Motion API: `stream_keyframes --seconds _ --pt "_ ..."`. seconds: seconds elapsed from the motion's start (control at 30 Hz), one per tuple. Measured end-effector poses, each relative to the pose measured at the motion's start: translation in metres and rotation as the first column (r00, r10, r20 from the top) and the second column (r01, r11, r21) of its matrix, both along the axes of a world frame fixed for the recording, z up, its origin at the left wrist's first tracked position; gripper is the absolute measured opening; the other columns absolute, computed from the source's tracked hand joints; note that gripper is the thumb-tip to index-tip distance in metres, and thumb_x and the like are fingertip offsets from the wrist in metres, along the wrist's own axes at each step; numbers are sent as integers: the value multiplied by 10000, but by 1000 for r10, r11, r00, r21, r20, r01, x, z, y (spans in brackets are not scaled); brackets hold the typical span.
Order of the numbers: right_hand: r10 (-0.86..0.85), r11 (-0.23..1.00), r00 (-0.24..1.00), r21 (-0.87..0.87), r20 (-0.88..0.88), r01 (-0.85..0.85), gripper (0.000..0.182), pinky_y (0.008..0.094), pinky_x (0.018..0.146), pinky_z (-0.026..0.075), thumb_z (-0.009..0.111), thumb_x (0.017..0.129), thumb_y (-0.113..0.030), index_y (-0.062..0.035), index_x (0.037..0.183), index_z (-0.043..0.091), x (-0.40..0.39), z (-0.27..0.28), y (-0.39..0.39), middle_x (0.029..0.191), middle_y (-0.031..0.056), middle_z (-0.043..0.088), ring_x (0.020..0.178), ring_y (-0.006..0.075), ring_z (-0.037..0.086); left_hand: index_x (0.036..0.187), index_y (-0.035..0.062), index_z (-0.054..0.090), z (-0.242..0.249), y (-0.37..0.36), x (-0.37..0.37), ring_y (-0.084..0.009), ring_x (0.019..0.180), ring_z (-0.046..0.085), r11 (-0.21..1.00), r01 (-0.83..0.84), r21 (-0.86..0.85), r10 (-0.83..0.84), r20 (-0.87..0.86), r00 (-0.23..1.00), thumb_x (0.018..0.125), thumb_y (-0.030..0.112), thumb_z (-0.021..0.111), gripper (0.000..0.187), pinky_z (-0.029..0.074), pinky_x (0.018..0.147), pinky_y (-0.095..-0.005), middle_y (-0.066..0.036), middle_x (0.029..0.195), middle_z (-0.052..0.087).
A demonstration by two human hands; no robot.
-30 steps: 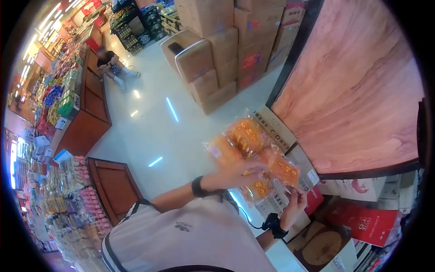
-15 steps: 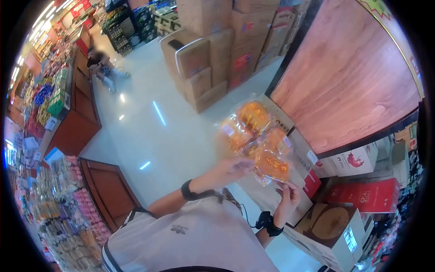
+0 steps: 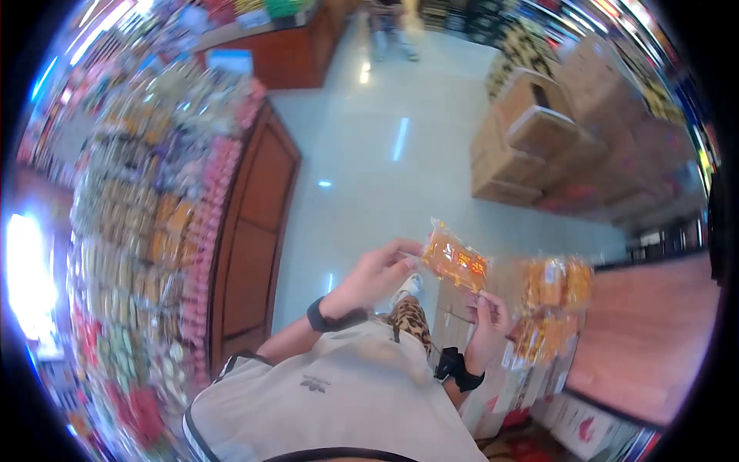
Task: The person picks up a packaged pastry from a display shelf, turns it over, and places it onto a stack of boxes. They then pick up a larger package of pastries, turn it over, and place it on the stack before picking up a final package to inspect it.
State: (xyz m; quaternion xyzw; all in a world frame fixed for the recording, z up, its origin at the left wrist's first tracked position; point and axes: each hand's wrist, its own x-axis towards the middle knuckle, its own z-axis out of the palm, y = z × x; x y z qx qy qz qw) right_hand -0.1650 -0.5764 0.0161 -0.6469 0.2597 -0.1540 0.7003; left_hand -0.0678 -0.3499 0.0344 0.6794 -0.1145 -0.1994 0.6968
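A clear snack packet [image 3: 458, 260] with orange contents and red-and-yellow print is held up in front of my body, slightly tilted. My left hand [image 3: 379, 271] pinches its left edge between thumb and fingers. At the lower right corner, my right hand [image 3: 489, 314] grips the wrapper with its fingertips. More orange packets [image 3: 553, 286] lie to the right, on top of cartons beside my right hand. Both wrists wear black bands.
To the left stands a wooden display counter [image 3: 258, 223] piled with wrapped goods [image 3: 138, 223]. Stacked brown cartons [image 3: 531, 146] rise at the back right. A wooden panel [image 3: 647, 331] is at the right. A person [image 3: 391, 31] appears at the far end of the tiled floor [image 3: 369, 154].
My view and body have turned left, toward the display counter. One packet has come away from the pile on the cartons and is now held between both hands.
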Motion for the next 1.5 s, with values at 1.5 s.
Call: stream_keyframes --seconds 1.5 --pt "988 68 45 -153 151 -986 101 282 750 527 579 906 -8 14 976 648 215 26 401 1014 96 671 878 143 634 1349 -13 409 7 291 -88 -139 1169 510 148 -986 -79 986 85 141 968 75 538 412 428 992 -303 -94 1311 519"
